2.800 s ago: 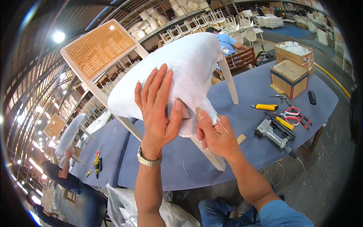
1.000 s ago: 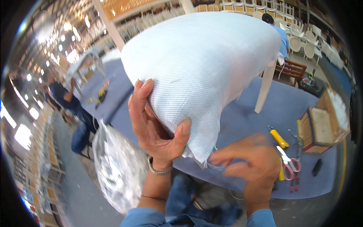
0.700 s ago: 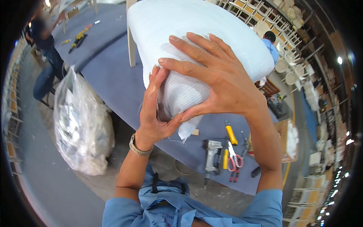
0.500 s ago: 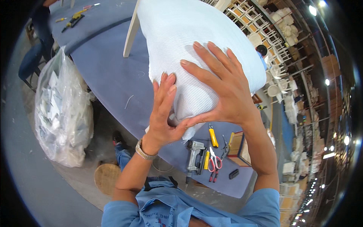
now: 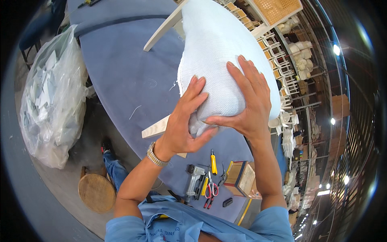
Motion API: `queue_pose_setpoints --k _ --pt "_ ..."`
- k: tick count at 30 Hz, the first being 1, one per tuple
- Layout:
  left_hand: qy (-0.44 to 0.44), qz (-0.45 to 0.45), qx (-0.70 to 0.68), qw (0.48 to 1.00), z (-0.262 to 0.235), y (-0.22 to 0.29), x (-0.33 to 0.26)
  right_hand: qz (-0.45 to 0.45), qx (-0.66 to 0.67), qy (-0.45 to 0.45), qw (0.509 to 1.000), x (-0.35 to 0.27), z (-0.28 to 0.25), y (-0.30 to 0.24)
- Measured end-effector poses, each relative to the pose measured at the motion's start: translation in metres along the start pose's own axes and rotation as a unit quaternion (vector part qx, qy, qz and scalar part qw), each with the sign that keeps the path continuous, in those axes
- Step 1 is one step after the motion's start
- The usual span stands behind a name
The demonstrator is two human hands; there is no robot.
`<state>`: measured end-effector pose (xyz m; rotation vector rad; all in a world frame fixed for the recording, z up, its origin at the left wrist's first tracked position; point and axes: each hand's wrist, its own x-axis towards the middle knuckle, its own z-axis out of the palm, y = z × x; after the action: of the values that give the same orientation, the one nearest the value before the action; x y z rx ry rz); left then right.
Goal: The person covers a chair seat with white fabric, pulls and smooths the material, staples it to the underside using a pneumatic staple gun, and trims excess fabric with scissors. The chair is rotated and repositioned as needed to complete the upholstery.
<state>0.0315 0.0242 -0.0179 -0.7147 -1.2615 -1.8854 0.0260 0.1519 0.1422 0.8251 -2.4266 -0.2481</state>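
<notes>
"How far along is it?"
"On the counter beneath the hands, the chair seat has pale woven fabric over its top. Left to settle, I'd judge: the raw edge and bunched corner, seemingly unfastened."
"The hands?"
"Left hand and right hand both spread, cupping that corner."
"Containers?"
"Left of them, a clear plastic bag of pale scraps; below the right hand, a smaller box, contents unclear."
</notes>
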Motion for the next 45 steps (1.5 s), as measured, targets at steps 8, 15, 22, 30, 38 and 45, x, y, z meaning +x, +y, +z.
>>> queue_pose_setpoints --k 8,15,22,30,38,45 --pt "0.035 -0.121 0.234 0.964 0.003 0.056 -0.021 -0.001 0.01 0.003 1.0 0.0 -0.001 0.0" --pt "0.007 -0.146 0.302 0.942 0.007 0.064 -0.005 0.001 0.002 0.019 1.0 -0.004 0.002 0.001" --pt "-0.034 -0.139 0.285 0.948 -0.004 0.059 -0.002 0.003 -0.005 0.022 1.0 -0.004 0.002 -0.001" --pt "-0.045 -0.119 0.21 0.969 -0.009 0.043 -0.002 0.033 -0.025 0.042 0.998 -0.009 0.006 -0.009" --pt "-0.038 -0.141 0.172 0.974 -0.012 0.039 -0.001 0.005 0.004 -0.009 1.0 -0.002 -0.007 -0.006" --pt "-0.039 -0.157 0.148 0.976 -0.013 0.036 0.0 -0.01 -0.004 -0.08 0.997 0.008 -0.012 -0.006"
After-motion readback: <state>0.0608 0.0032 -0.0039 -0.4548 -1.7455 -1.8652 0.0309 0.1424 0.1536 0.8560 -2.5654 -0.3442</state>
